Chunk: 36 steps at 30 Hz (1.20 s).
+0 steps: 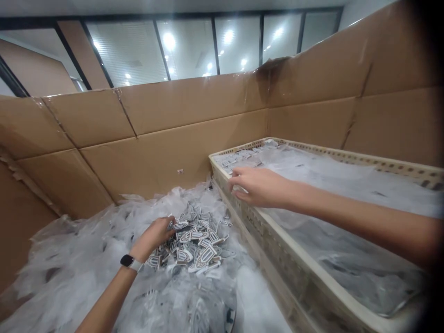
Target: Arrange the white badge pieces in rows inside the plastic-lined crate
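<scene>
My left hand (155, 237), with a smartwatch (126, 261) on its wrist, reaches into a heap of small flat cut-out pieces (204, 256), white with dark printed lines. Its fingers are closed at the heap's left edge, gripping one flat cut-out piece (180, 225). The far side of those fingers is partly hidden. My right hand (258, 186) hovers at the near rim of a cream plastic crate (294, 256). A gap shows between its curved fingers and thumb, and I see nothing held there.
Crumpled clear plastic bags (86, 249) surround the heap. More plastic (322, 173) covers the crate's contents, with flat printed pieces (231, 159) at its far corner. Tall cardboard walls (187, 120) enclose the back and sides. Beyond them stand glass panels (187, 46).
</scene>
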Motion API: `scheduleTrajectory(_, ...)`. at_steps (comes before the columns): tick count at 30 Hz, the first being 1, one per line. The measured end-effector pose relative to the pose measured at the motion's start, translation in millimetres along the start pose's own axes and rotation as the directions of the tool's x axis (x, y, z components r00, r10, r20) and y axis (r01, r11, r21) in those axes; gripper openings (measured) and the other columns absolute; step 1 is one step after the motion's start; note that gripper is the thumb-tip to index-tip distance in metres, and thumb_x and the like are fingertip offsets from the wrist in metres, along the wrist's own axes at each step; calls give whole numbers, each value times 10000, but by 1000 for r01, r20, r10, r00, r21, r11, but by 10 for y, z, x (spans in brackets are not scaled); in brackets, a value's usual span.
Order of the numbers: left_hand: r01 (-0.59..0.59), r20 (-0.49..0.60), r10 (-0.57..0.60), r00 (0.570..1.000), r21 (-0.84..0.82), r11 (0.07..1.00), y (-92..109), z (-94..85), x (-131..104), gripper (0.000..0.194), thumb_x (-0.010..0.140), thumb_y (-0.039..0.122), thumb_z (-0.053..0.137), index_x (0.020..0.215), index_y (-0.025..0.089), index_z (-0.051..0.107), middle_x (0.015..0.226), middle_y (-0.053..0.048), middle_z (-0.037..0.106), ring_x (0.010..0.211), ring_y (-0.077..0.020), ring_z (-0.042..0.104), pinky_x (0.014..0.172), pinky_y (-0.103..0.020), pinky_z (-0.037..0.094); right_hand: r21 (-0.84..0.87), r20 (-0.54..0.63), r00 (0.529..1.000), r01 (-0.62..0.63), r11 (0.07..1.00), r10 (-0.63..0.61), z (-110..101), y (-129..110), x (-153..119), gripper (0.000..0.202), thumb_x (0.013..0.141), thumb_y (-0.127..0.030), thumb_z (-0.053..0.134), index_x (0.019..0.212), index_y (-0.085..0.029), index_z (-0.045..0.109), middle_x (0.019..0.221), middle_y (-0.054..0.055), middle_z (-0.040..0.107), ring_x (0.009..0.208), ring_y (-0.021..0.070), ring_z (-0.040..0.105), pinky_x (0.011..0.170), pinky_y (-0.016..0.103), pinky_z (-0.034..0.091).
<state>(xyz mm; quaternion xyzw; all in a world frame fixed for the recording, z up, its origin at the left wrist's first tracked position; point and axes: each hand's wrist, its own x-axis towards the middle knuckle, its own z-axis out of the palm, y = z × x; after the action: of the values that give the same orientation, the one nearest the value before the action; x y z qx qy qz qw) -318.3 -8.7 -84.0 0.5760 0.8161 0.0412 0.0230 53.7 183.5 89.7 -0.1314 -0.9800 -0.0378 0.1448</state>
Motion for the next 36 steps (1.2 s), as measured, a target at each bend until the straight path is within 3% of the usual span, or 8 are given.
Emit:
scheduleTrajectory(7, -11, -143, -37, 989, -318, 948, -23, -245, -161, 301, 905, 430, 740, 1076, 182, 740, 847, -25, 725, 810, -251, 649, 824, -386, 481, -2, -4, 1000, -20, 1000, 20, 6, 23, 3, 192, 992, -223, 636, 1088, -240, 801, 1121, 91, 672, 845, 180, 597, 655, 310, 301)
scheduleTrajectory(11, -17, -234, -140, 962, -562, 827, 187, -510, -351, 419, 873, 548, 771, 1088, 191, 720, 696, 28, 623, 643, -189, 531, 668, -314, 395, 4, -74, 997, 7, 1000, -6, 28, 35, 9, 171, 992, -220, 649, 1069, -229, 801, 1110, 98, 671, 876, 192, 604, 674, 308, 328)
scheduleTrajectory(17, -145, -241, -179, 954, -892, 428, 1059, -706, -636, 425, 958, 587, 713, 1137, 207, 649, 903, -27, 720, 775, -184, 676, 717, -291, 537, 195, -189, 979, 113, 974, -75, 4, -95, 56, 248, 1056, -319, 648, 1228, -224, 800, 1130, 109, 706, 1001, 222, 641, 815, 323, 452)
scheduleTrajectory(19, -127, -140, -116, 983, -985, 113, 1416, -746, -681, 381, 918, 507, 807, 1084, 197, 661, 893, -28, 724, 765, -176, 699, 708, -281, 577, 380, -183, 980, 142, 914, -76, -17, -153, 76, 322, 1063, -383, 653, 1303, -214, 787, 1128, 105, 725, 967, 200, 645, 853, 326, 479)
scheduleTrajectory(22, -4, -29, 73, 997, -947, -320, 1885, -823, -683, 330, 833, 328, 927, 1023, 162, 714, 849, -25, 732, 689, -137, 700, 639, -231, 597, 632, -116, 988, 152, 760, -101, -47, -191, 90, 434, 1045, -471, 673, 1385, -211, 751, 1150, 97, 743, 907, 173, 635, 811, 311, 497)
scheduleTrajectory(24, 37, -46, 171, 984, -892, -451, 2121, -877, -640, 314, 802, 283, 954, 977, 134, 739, 819, -35, 744, 637, -123, 696, 602, -212, 605, 764, -48, 987, 135, 631, -153, -72, -176, 82, 482, 1026, -523, 688, 1401, -224, 738, 1145, 85, 748, 910, 173, 640, 796, 305, 511)
scheduleTrajectory(29, 65, -95, 241, 966, -811, -582, 2458, -964, -462, 290, 788, 283, 957, 924, 143, 743, 800, -40, 758, 629, -132, 723, 572, -180, 611, 955, 22, 970, 51, 292, -241, -132, -60, 40, 482, 1012, -563, 701, 1337, -210, 735, 1007, 54, 725, 860, 168, 664, 830, 329, 564)
scheduleTrajectory(36, 192, -132, 349, 928, -633, -750, 2793, -1077, -289, 174, 1063, 298, 631, 995, 168, 724, 851, -47, 750, 704, -122, 739, 482, -107, 556, 979, 7, 979, 34, 199, -202, -284, 74, 27, 399, 982, -554, 754, 1029, -165, 678, 765, -22, 560, 658, 104, 517, 619, 231, 484)
